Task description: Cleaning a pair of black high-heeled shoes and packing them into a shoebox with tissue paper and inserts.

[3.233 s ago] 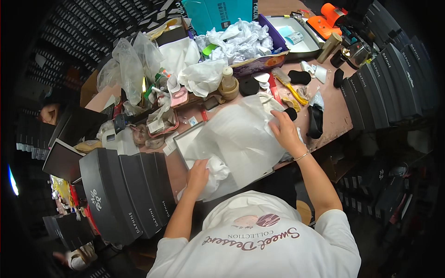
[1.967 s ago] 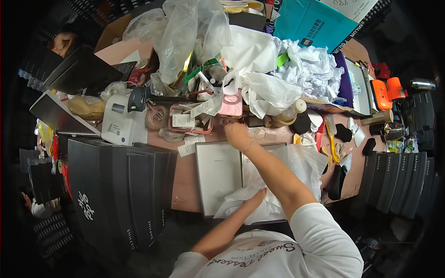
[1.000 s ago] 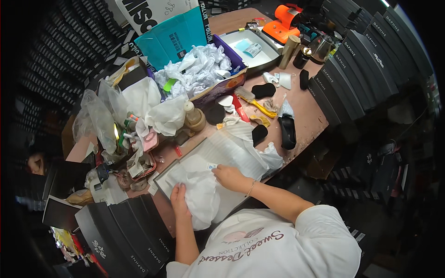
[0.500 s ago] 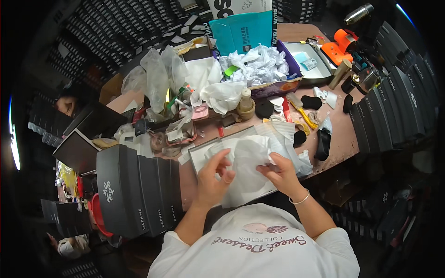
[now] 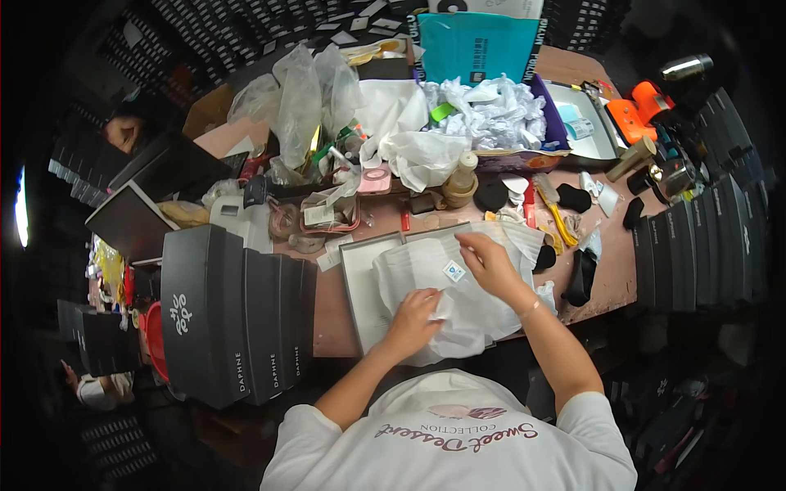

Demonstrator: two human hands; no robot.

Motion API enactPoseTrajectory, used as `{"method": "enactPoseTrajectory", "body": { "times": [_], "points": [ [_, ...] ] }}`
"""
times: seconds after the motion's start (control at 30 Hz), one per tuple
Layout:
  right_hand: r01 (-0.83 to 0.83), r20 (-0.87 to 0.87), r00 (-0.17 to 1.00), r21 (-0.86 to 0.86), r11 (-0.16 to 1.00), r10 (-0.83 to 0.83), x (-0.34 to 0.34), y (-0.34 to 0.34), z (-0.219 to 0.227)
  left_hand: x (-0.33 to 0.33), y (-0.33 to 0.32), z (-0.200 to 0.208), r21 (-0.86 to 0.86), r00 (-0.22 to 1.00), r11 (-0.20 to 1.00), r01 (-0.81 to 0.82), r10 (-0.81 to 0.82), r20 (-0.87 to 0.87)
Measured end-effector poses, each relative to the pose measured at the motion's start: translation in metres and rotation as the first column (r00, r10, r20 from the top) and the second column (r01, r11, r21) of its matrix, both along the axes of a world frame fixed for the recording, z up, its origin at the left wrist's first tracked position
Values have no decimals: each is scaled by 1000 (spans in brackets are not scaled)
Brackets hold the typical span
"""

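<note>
White tissue paper [image 5: 405,274] lies bunched over a shallow grey-white box [image 5: 358,282] in front of me, with a small blue-and-white sticker [image 5: 454,271] on it. My left hand [image 5: 412,323] is at the paper's near side, its fingers closed on a crumpled fold. Beyond the sticker, my right hand [image 5: 493,266] rests over the paper with fingers apart, holding nothing that I can see. A ribbed white foam sheet [image 5: 526,243] sticks out to the right of the paper. What lies under the paper is hidden.
Dark shoe boxes [image 5: 201,315] stand at the left, more dark boxes [image 5: 684,254] at the right. Behind are a purple carton [image 5: 557,123] of crumpled paper, plastic bags [image 5: 299,110], a glue bottle [image 5: 463,176], a yellow-handled brush [image 5: 553,214] and an orange tape dispenser [image 5: 634,119].
A sticker now shows on the tissue paper, which lies flatter over the box. My right hand has moved up and outward; my left has moved right and down onto the paper. The view has shifted.
</note>
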State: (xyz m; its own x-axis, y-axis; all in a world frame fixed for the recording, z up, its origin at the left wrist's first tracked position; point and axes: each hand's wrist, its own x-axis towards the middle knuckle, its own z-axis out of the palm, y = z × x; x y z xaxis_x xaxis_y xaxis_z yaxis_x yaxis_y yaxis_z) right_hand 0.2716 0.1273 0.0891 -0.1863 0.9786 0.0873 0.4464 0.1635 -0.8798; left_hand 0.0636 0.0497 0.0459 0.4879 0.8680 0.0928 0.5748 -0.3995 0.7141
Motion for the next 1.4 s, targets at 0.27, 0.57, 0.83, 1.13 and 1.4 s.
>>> {"method": "enactPoseTrajectory", "body": {
  "times": [0.27, 0.57, 0.83, 1.13, 1.4],
  "points": [
    [-137, 342, 930, -8, 990, 132, -46, 163, -153, -26, 68, -10, -180, 944, 960, -217, 253, 212],
    [37, 263, 963, 103, 994, -63, -61, 208, -165, -13, 225, -134, -917, 212, 392, -76, 905, 370],
    [-254, 676, 701, -62, 965, 227, -62, 166, -189, -17, 254, -170, -923, -297, 301, 239, 928, 226],
    [-64, 509, 847, -194, 979, 156, -69, 211, -241, -23, 252, -159, -874, -466, 335, 351, 872, 147],
    [-94, 668, 703, -252, 963, 243, -60, 188, -212, -26, 234, -176, -710, -467, 476, 518, 854, 232]
  ]
}}
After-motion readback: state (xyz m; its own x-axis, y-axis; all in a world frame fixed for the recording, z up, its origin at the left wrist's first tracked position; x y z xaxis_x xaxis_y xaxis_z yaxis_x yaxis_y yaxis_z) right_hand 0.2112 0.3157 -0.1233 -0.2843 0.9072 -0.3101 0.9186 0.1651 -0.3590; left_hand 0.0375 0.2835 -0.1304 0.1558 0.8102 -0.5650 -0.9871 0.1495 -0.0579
